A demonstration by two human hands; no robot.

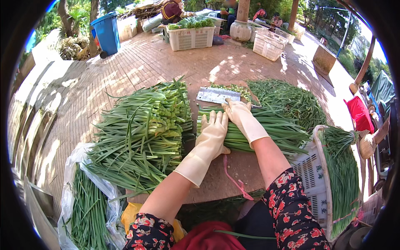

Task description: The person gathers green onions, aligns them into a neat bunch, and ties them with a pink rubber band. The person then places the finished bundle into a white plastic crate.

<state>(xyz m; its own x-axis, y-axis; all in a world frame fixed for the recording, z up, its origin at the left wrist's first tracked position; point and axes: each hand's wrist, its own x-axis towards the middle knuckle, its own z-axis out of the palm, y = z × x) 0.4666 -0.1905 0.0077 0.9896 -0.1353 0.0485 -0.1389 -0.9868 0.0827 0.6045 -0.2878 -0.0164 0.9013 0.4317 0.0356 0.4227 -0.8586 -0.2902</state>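
Note:
A bundle of green Chinese chives [268, 128] lies across the brown board [237, 175] in front of me, its cut ends to the left. My left hand [214, 128], in a cream rubber glove, clasps it near those ends, fingers over the top and thumb on the near side. The gloved right hand [239, 112] lies over the bundle's far side, fingertips close to a wide cleaver blade [217, 94]; contact with the blade is unclear. Chopped chive ends [234, 89] sit behind the cleaver. A pink tie [232, 179] trails over the board's near part.
Stacked chives [140, 125] rise on the left, above a plastic bag of chives [89, 203]. Loose trimmings [286, 100] heap at the back right. A white crate [312, 178] with chives stands close by my right arm. Farther off are crates [192, 39], a blue bin [106, 34] and seated people.

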